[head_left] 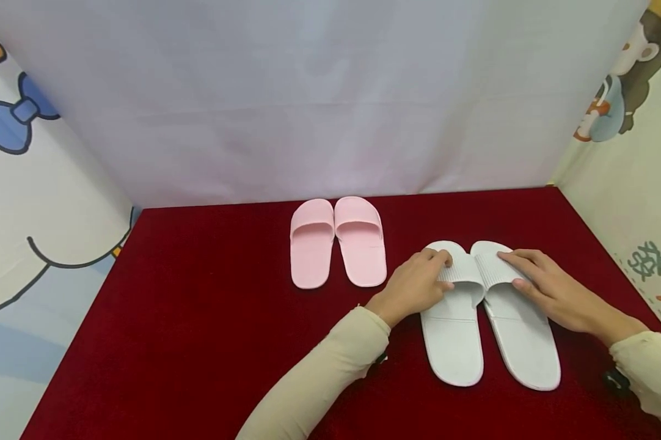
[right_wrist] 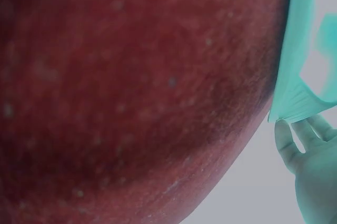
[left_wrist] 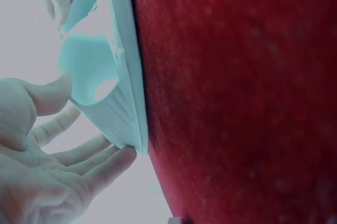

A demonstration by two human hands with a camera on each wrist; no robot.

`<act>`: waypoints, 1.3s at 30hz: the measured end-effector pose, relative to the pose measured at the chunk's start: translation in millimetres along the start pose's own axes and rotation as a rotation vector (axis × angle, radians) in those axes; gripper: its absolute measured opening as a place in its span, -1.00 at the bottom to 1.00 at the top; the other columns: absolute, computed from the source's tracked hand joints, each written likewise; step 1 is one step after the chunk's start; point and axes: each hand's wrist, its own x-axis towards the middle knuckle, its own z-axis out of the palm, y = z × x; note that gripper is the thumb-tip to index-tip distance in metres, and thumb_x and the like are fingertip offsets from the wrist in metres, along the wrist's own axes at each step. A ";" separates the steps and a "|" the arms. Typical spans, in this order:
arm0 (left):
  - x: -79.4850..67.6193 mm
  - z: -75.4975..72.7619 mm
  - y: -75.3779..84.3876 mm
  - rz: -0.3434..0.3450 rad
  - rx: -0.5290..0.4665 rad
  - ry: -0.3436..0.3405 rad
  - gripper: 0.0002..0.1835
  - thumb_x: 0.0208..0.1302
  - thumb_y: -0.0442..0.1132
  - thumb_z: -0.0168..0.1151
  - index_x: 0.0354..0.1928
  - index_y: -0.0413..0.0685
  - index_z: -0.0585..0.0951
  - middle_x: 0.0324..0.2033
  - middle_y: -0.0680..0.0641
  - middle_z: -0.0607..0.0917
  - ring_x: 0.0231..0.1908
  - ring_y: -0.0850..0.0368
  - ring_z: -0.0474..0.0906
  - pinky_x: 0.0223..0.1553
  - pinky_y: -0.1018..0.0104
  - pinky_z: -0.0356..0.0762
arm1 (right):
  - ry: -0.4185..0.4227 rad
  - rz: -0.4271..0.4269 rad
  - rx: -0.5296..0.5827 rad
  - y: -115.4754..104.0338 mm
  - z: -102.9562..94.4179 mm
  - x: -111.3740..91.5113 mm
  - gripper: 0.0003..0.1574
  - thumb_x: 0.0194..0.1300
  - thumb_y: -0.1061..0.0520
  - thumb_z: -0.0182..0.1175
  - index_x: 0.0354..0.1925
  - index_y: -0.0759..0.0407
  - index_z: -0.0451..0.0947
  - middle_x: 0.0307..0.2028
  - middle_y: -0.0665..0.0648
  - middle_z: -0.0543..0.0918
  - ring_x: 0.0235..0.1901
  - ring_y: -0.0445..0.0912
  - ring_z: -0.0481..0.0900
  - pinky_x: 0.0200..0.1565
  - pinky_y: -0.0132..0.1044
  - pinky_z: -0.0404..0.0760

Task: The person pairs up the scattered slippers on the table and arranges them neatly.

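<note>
A pair of white slippers lies side by side on the dark red surface, toes away from me and heels spread apart. My left hand (head_left: 418, 282) is at the left white slipper (head_left: 452, 348), its fingertips touching the outer side of the ribbed strap and the thumb by the strap's rear edge. On the right white slipper (head_left: 523, 348), my right hand (head_left: 553, 290) rests with fairly straight fingers along the strap's outer side. In the left wrist view, the fingertips (left_wrist: 124, 155) meet the strap low, close to the sole. The right wrist view shows fingertips (right_wrist: 283, 129) at the slipper's front.
A pair of pink slippers, the left one (head_left: 311, 263) and the right one (head_left: 365, 260), lies farther back, left of the white pair. Behind the red surface (head_left: 198, 342) hangs a pale curtain (head_left: 308, 110). Printed panels stand at both sides.
</note>
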 end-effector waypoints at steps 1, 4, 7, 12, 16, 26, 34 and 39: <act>-0.8 -0.7 -2.0 -0.002 0.000 0.003 -0.63 0.35 -0.02 0.27 0.14 0.14 0.50 0.15 0.05 0.58 0.03 0.26 0.54 -0.05 0.41 0.55 | -0.004 -0.008 0.001 -0.5 1.1 1.7 -0.32 0.47 0.15 0.11 0.48 0.00 0.24 0.29 0.25 0.31 0.16 0.02 0.29 -0.01 -0.56 0.20; -2.6 -2.7 -6.6 0.003 0.002 0.013 -0.63 0.36 -0.03 0.27 0.14 0.13 0.50 0.16 0.04 0.58 0.06 0.23 0.54 -0.03 0.38 0.56 | -0.004 -0.024 -0.003 -1.7 3.6 5.3 -0.32 0.47 0.15 0.11 0.48 0.01 0.23 0.29 0.26 0.31 0.16 0.07 0.31 -0.01 -0.51 0.23; -3.2 -3.5 -9.3 0.007 0.006 0.020 -0.63 0.35 -0.03 0.28 0.14 0.13 0.51 0.16 0.03 0.58 0.08 0.22 0.55 -0.02 0.38 0.56 | -0.003 -0.025 -0.009 -3.2 4.9 7.5 -0.32 0.47 0.14 0.11 0.48 0.02 0.22 0.28 0.25 0.31 0.16 0.07 0.32 -0.02 -0.44 0.26; -2.4 -5.2 -11.0 0.003 -0.001 0.021 -0.63 0.35 -0.03 0.28 0.14 0.14 0.50 0.16 0.04 0.58 0.06 0.21 0.55 -0.01 0.37 0.55 | 0.010 -0.042 -0.015 -5.3 4.2 10.2 -0.32 0.46 0.15 0.12 0.48 0.05 0.23 0.28 0.29 0.32 0.17 0.11 0.31 0.04 -0.46 0.21; -1.7 -7.9 -12.3 -0.008 -0.003 0.026 -0.63 0.36 -0.03 0.27 0.14 0.13 0.50 0.16 0.04 0.57 0.05 0.19 0.54 0.01 0.36 0.54 | 0.035 -0.078 -0.014 -6.6 2.5 15.2 -0.32 0.44 0.18 0.13 0.47 0.06 0.25 0.26 0.29 0.33 0.17 0.11 0.32 0.08 -0.63 0.09; -4.6 -10.1 -16.3 -0.021 0.009 0.042 -0.63 0.35 -0.03 0.27 0.14 0.12 0.51 0.17 0.03 0.57 0.08 0.17 0.55 0.03 0.33 0.55 | 0.031 -0.078 -0.015 -10.6 5.9 21.6 -0.32 0.44 0.18 0.14 0.46 0.07 0.25 0.25 0.30 0.34 0.17 0.11 0.33 0.07 -0.58 0.13; -2.2 -12.6 -18.8 -0.029 -0.007 0.051 -0.63 0.35 -0.05 0.28 0.14 0.10 0.50 0.18 0.01 0.57 0.07 0.18 0.55 0.04 0.32 0.56 | 0.041 -0.069 0.017 -11.3 3.1 29.5 -0.31 0.41 0.21 0.17 0.45 0.08 0.28 0.26 0.30 0.35 0.19 0.12 0.32 0.09 -0.69 0.01; -1.1 -14.6 -22.2 -0.047 -0.007 0.053 -0.63 0.35 -0.05 0.27 0.14 0.10 0.51 0.20 0.00 0.57 0.08 0.19 0.55 0.03 0.31 0.57 | 0.032 -0.068 0.015 -11.5 4.0 35.1 -0.32 0.43 0.19 0.16 0.45 0.06 0.27 0.27 0.29 0.34 0.20 0.11 0.32 0.08 -0.66 0.05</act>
